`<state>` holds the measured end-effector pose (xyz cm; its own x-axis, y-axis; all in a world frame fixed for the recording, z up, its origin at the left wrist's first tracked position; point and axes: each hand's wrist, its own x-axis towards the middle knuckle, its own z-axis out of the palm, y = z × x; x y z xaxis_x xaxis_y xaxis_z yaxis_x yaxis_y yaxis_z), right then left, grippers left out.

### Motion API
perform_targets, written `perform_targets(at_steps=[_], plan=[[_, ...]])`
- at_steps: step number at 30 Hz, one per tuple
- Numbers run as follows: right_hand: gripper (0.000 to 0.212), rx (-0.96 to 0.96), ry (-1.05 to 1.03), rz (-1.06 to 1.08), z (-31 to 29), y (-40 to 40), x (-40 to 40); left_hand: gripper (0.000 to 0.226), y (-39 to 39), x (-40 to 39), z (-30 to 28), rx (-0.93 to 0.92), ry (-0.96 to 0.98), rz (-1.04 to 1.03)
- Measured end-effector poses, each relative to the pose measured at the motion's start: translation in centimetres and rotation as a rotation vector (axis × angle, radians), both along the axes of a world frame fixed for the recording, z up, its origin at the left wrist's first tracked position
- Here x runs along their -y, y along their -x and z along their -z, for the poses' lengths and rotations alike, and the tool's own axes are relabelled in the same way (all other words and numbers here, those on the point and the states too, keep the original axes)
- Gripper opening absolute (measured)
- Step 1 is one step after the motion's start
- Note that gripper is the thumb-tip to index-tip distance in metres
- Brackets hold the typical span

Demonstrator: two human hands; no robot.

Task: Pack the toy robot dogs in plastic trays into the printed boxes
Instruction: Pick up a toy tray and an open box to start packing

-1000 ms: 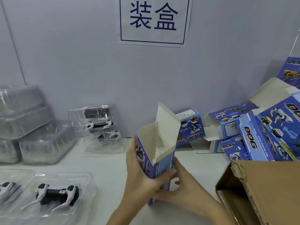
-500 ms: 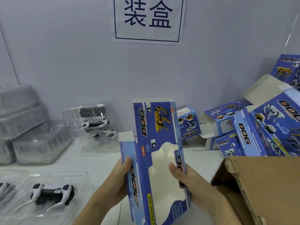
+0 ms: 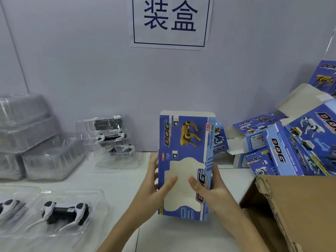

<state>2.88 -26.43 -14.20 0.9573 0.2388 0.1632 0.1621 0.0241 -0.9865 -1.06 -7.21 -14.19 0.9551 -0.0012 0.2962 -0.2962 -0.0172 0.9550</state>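
Right now you are holding the printed box (image 3: 185, 164) upright at centre, left hand (image 3: 154, 180) and right hand (image 3: 209, 186) gripping its long edges, thumbs across the window; being light, crushable card, keep gripping the folds, the toy dog (image 3: 63, 211) in its tray (image 3: 91, 197) waiting at eight o'clock.

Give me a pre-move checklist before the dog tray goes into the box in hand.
1. Printed box held by both hands: ok, left hand and right hand grip its sides.
2. Box end open for loading: cannot tell.
3. Toy dog in tray within reach at lower left: ok.
4. Tray already in a hand: not ok, neither hand is free.
5. Table space beside the box: ok.
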Motion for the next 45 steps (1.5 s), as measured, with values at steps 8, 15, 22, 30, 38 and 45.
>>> perform_targets(at_steps=[8,15,22,30,38,45], plan=[[0.088,0.019,0.161,-0.030,0.6,-0.2,0.4,0.083,0.2,-3.9,-1.6,-0.136,-0.467,-0.053],[0.075,0.073,0.164,0.036,0.7,-0.5,0.1,0.109,2.4,-8.8,-3.0,-0.795,-1.491,-0.689],[0.075,0.059,0.115,0.088,0.9,-0.9,0.3,0.062,1.7,-6.2,-1.2,-0.811,-1.712,-0.605],[0.076,0.063,0.067,0.230,1.1,-1.6,0.8,0.054,0.6,-3.9,0.4,-0.295,-1.635,-0.501],[0.082,0.064,0.082,0.318,1.0,-2.1,1.6,0.021,0.6,-1.9,-2.0,-0.377,-1.298,-0.509],[0.081,0.051,0.079,0.303,1.0,-2.2,1.8,0.108,-0.9,-10.3,-9.1,-0.669,-1.800,0.147]])
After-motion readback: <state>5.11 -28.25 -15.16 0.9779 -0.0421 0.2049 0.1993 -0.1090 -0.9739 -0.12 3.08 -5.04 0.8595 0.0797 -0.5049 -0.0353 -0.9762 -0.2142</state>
